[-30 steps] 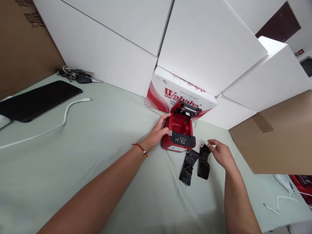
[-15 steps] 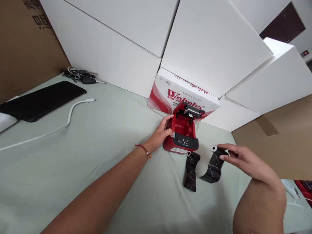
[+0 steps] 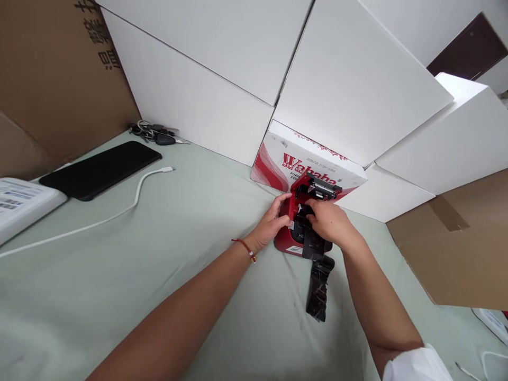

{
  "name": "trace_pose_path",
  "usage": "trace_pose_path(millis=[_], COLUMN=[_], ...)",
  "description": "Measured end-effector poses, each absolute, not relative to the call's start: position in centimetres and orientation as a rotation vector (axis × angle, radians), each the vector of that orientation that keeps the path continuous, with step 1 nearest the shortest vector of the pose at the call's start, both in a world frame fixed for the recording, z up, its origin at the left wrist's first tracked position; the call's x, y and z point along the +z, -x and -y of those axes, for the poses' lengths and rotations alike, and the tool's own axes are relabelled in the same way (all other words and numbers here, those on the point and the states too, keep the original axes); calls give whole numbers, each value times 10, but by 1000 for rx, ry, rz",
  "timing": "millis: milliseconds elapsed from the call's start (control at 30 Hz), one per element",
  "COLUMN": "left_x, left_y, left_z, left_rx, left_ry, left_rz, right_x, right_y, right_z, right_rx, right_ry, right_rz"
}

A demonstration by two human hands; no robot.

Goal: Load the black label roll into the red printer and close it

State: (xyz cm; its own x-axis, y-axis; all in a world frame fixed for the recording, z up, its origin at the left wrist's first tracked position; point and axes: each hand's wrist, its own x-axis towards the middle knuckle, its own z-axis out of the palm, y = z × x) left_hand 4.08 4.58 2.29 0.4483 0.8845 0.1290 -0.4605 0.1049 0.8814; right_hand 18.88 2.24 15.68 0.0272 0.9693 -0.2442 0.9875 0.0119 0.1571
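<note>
from my end i see my left hand (image 3: 272, 225) steadying the near-left side of the red printer (image 3: 282, 242), thumb and fingers partly open and gripping its wall, much as half a second ago. the printer sits between my hands on the pale green cloth (image 3: 238, 301), its lid (image 3: 323, 187) raised. my right hand (image 3: 329, 219) has changed most: it held one black film roll (image 3: 300, 209) out to the printer's right, and now its fingers are down in the open bay, closed on that roll, its loose end draped over the front edge. the other black film roll (image 3: 318, 288) lies below my right hand, just in front of the printer. beyond both hands, the wahaha carton (image 3: 272, 159) stands behind the printer.
</note>
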Motion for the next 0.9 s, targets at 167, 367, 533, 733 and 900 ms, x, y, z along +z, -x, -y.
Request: trace_pose_path(millis=[167, 367, 533, 733, 900], left_x=[25, 23, 17, 21, 28], left_y=[-41, -41, -39, -37, -32], left_z=[-46, -45, -45, -45, -38], left_rx=[1066, 1057, 1070, 1097, 1103], left_ry=[-1030, -988, -982, -995, -1071], left_rz=[-512, -470, -433, -463, -562], right_x=[149, 137, 96, 53, 40], right_y=[-192, -209, -221, -225, -225], right_z=[-38, 9, 84, 94, 81], right_rx=[-103, -19, 608, 698, 817], right_ry=[-2023, -2147, -1863, -1710, -1732], right_rz=[-2024, -2566, -3200, -3295, -3364])
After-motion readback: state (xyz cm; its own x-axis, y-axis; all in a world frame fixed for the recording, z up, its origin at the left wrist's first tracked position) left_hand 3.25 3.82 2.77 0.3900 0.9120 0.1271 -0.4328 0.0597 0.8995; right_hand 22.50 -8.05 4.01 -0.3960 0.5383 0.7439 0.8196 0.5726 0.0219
